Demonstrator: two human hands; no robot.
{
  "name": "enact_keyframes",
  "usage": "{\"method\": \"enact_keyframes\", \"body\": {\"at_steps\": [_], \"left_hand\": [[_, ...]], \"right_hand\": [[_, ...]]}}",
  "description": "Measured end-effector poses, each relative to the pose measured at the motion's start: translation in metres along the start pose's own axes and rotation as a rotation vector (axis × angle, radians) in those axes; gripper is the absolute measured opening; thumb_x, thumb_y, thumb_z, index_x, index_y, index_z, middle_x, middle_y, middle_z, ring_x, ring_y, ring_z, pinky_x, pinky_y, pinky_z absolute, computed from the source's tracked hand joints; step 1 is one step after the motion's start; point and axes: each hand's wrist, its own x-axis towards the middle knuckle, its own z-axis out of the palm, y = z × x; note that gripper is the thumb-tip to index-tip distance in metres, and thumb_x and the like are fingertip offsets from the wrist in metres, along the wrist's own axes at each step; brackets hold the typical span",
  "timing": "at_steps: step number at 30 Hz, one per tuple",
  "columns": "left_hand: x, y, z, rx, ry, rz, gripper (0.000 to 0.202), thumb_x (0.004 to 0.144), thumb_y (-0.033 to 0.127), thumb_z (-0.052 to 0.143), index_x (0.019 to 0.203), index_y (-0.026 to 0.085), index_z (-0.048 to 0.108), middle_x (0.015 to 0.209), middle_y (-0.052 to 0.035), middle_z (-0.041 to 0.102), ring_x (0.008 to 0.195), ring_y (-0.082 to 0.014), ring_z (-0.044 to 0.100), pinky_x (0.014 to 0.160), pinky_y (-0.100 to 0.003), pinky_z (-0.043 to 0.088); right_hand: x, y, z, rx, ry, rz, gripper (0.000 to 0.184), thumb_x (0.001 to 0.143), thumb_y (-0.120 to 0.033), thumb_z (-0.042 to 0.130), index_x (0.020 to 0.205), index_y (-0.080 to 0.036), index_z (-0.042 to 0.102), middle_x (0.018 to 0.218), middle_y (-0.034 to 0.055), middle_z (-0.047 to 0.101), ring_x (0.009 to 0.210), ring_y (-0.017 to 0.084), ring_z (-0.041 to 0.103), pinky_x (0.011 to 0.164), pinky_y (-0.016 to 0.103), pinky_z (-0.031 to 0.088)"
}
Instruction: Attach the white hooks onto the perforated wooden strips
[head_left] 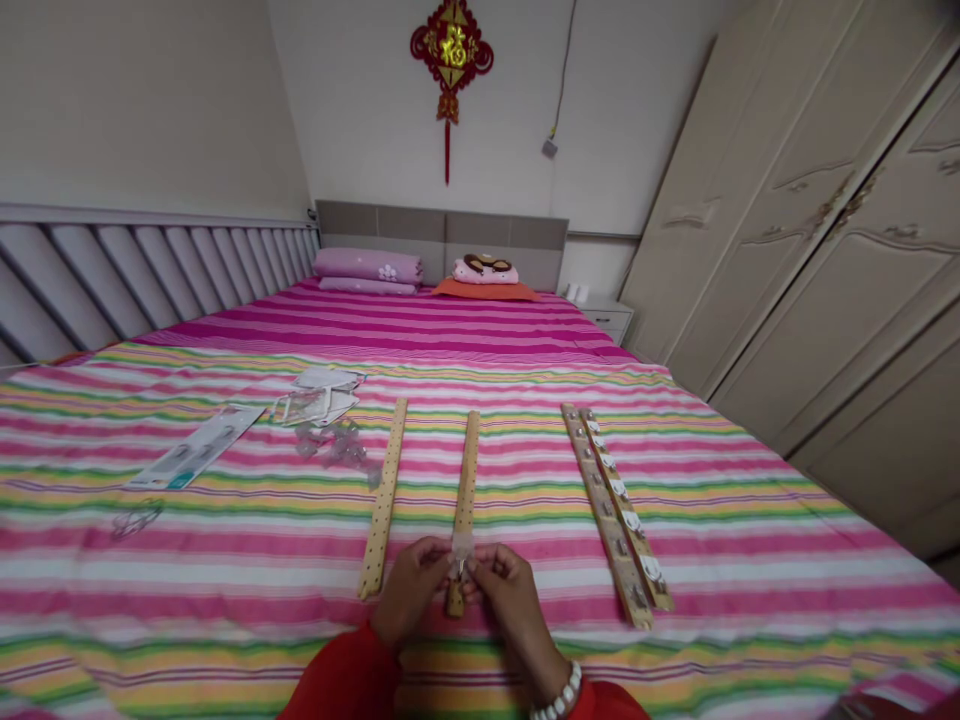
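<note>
My left hand and my right hand meet over the near end of a wooden strip with holes. Between their fingertips they pinch a small clear plastic hook with a shiny metal part. Both hands are closed; whether the hook touches the strip I cannot tell. Left of my hands lies a second wooden strip with rows of holes. To the right, two wooden strips lie side by side, one bearing metal hooks on dull pads, the other carrying metal hooks with white pieces.
Several loose clear pieces lie left of the strips, with white packaging behind them. Farther left are a long pack and thin wire loops. A striped sheet covers the bed. A railing borders its left; wardrobes stand right.
</note>
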Motion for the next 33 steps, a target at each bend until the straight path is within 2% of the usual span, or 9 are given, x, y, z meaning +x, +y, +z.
{"method": "enact_keyframes", "body": {"at_steps": [7, 13, 23, 33], "left_hand": [[-0.002, -0.012, 0.001, 0.023, 0.047, 0.065, 0.031, 0.059, 0.039, 0.065, 0.079, 0.015, 0.064, 0.064, -0.0007, 0.066, 0.062, -0.0166, 0.062, 0.057, -0.027, 0.047], [-0.003, -0.016, 0.002, 0.035, 0.098, 0.099, 0.027, 0.059, 0.037, 0.064, 0.074, 0.015, 0.063, 0.067, -0.0035, 0.068, 0.062, -0.0177, 0.062, 0.059, -0.029, 0.048], [-0.001, -0.026, 0.002, 0.048, 0.132, 0.095, 0.029, 0.057, 0.042, 0.067, 0.070, 0.017, 0.061, 0.060, -0.0004, 0.063, 0.058, -0.0165, 0.060, 0.056, -0.028, 0.047], [0.000, -0.024, 0.003, 0.096, 0.148, 0.047, 0.028, 0.055, 0.040, 0.066, 0.069, 0.017, 0.060, 0.058, 0.0017, 0.059, 0.055, -0.0146, 0.057, 0.053, -0.026, 0.045]], "right_hand": [[-0.005, 0.004, 0.002, -0.013, 0.007, 0.024, 0.048, 0.044, -0.050, 0.085, 0.062, -0.015, 0.059, 0.047, -0.0001, 0.064, 0.037, 0.011, 0.055, 0.040, 0.022, 0.046], [-0.006, 0.005, 0.003, -0.018, 0.015, 0.036, 0.048, 0.042, -0.052, 0.085, 0.062, -0.016, 0.059, 0.046, -0.0008, 0.063, 0.035, 0.011, 0.054, 0.039, 0.022, 0.045], [-0.004, 0.011, 0.001, -0.044, 0.043, 0.045, 0.051, 0.041, -0.052, 0.084, 0.064, -0.017, 0.055, 0.044, -0.0023, 0.062, 0.032, 0.010, 0.053, 0.036, 0.020, 0.042], [-0.005, 0.017, 0.002, -0.062, 0.065, 0.039, 0.054, 0.043, -0.055, 0.081, 0.067, -0.019, 0.049, 0.041, -0.0072, 0.055, 0.028, 0.009, 0.049, 0.030, 0.018, 0.037]]}}
